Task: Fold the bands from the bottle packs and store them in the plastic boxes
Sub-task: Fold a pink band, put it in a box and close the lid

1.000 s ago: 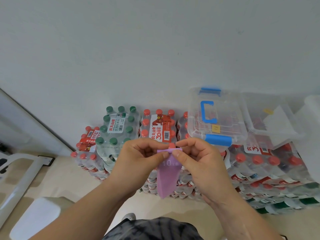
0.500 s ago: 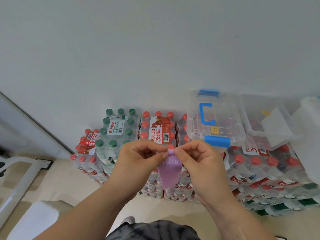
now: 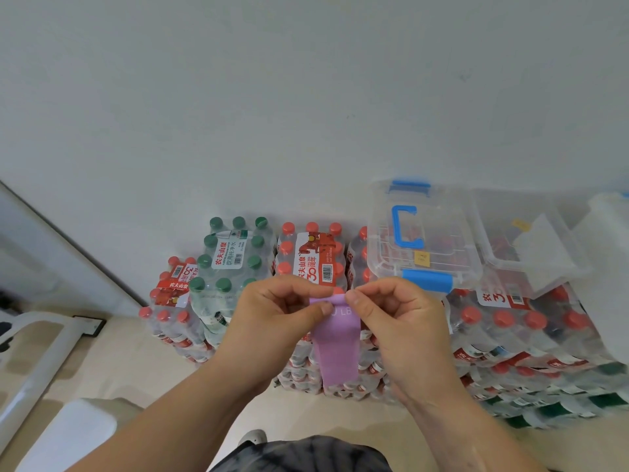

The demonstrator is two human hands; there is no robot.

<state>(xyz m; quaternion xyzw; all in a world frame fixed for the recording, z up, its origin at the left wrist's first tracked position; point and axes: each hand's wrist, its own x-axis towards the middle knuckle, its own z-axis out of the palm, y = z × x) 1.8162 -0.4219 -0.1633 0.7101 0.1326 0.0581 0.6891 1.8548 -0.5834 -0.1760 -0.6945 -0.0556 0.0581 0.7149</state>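
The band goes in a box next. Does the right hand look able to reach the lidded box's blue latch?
Probably yes: the blue latch lies just beyond the right hand, nothing between, but that hand is busy pinching the purple band.

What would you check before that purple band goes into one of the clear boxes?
1. Grip on the purple band: ok, left hand and right hand both pinch its top edge.
2. Band folded small: not ok, it hangs long below the hands.
3. Blue-handled box open: not ok, its lid is on.
4. Neighbouring clear box open: cannot tell.
5. Boxes seated on the bottle packs: ok.
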